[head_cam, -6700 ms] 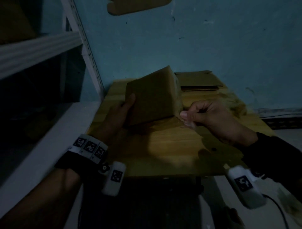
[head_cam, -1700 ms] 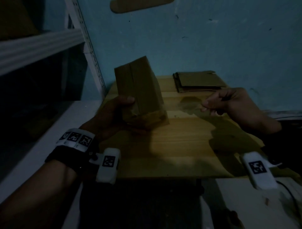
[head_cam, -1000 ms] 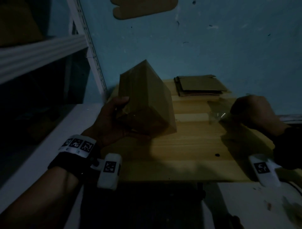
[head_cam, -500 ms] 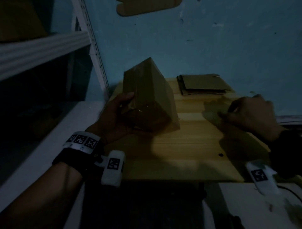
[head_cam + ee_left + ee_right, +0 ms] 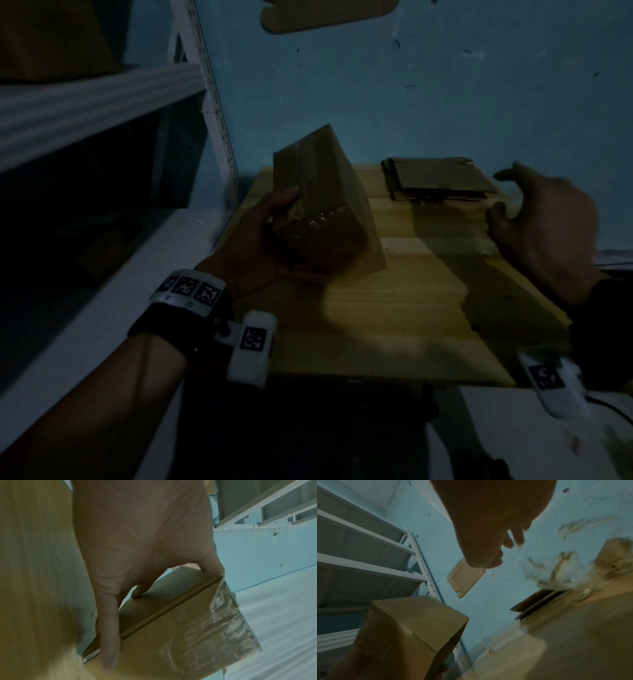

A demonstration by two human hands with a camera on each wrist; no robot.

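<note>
A brown cardboard box (image 5: 322, 192) is held tilted above the wooden table (image 5: 394, 308), one end up. My left hand (image 5: 274, 236) grips its lower end, thumb on the left face and fingers underneath. Wrinkled clear tape (image 5: 322, 226) covers that near end. In the left wrist view my fingers (image 5: 109, 635) curl round the box (image 5: 171, 635) edge beside the tape (image 5: 231, 615). My right hand (image 5: 513, 198) hovers over the table's right side with fingers spread, and I see nothing in it. The right wrist view shows that hand (image 5: 488, 527) above the box (image 5: 412, 628).
A stack of flattened cardboard (image 5: 438, 181) lies at the back of the table against the blue wall. A white metal shelf rack (image 5: 102, 99) stands on the left. A cardboard piece (image 5: 325, 13) hangs on the wall. Blurred brownish patches (image 5: 599, 568) show at the table's far right.
My right hand pulled a clear tape strip off the box, carried it right and down to the table, then rose and spread its fingers. The left hand tipped the box more upright.
</note>
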